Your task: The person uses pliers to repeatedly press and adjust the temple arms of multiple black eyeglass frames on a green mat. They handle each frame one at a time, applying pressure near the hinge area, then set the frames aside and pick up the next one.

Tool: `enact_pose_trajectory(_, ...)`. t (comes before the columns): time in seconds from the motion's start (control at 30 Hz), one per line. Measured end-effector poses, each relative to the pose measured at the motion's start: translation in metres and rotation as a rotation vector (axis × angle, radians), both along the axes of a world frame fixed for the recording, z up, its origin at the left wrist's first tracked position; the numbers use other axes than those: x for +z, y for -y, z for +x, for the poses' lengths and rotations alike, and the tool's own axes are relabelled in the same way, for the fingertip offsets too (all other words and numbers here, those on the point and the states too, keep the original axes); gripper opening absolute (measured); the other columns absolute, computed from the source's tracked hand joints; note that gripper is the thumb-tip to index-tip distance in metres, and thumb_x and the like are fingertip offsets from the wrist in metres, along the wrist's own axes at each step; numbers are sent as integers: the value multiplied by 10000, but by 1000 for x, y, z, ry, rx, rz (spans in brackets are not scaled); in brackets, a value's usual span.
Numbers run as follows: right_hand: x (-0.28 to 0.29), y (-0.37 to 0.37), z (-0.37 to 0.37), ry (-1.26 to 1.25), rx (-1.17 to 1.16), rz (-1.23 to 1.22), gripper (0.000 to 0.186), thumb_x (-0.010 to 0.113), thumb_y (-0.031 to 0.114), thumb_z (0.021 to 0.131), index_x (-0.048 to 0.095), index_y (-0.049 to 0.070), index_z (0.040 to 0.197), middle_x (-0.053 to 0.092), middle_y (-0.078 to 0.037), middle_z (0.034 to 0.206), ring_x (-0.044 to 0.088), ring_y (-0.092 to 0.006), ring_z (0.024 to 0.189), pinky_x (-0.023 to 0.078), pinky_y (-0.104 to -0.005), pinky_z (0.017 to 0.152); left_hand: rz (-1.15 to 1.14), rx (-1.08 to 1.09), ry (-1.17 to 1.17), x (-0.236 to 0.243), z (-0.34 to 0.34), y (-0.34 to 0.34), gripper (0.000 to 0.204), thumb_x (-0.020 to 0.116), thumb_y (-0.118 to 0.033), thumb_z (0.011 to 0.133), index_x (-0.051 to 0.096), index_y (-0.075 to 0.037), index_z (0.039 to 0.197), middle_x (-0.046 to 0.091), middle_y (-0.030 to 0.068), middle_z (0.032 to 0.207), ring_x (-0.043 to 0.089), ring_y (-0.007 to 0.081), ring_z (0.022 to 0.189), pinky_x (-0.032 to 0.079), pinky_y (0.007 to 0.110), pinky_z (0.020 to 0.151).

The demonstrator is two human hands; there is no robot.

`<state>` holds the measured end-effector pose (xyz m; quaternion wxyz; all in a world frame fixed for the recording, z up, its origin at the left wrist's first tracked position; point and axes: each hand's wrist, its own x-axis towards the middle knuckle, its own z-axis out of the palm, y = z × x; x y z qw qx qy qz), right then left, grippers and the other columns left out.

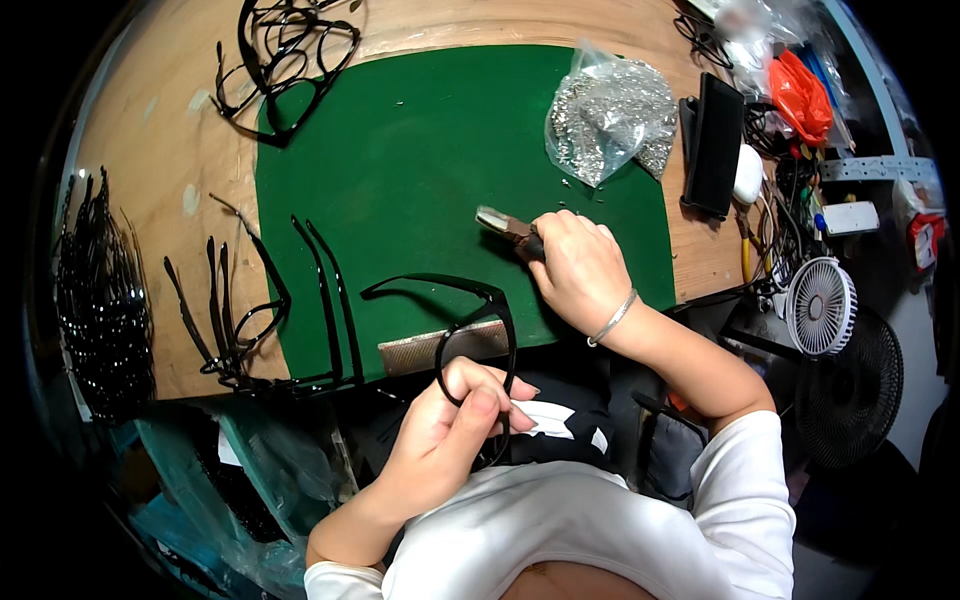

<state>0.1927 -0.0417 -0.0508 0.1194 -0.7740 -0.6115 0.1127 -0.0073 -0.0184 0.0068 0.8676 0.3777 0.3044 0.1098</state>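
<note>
My left hand (pixel 450 420) is closed around the rim of a black eyeglass frame (pixel 511 335), close to my body at the table's front edge. One temple of that frame stretches to the left above a metal-faced block (pixel 400 354). My right hand (pixel 580 265) is wrapped round a hand tool (pixel 513 228) with a flat silver end and a brown and dark body; its exact kind is not clear. The tool points left over the green mat (pixel 430 170). Two loose black temples (pixel 333 300) lie left of the held frame.
Clear bags of tiny silver metal parts (pixel 590 115) lie on the mat's far right. Black frames (pixel 300 60) pile up at the far left, with a bundle of black temples (pixel 100 290) nearer. A phone (pixel 713 145), cables and a white fan (pixel 821 306) stand at right.
</note>
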Motion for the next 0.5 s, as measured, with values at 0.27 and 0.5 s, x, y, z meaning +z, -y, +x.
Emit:
enact_pose_trajectory(0.27,16,1,2,-271,1,36,185,588,36,704,491,3,858,537,-145,797,539,-293,738,418,-356,659,261,128,-42,-14,10,11,421,432,14,858,262,5,1243,551,171,987,590,166,765,474,264,722)
enact_pose_trajectory(0.5,65,14,-25,-980,-119,15,137,575,85,794,505,-12,860,547,-127,731,566,-225,662,445,-304,598,382,225,-11,-15,24,21,509,442,116,798,244,-8,1250,500,209,1082,600,187,804,495,270,725)
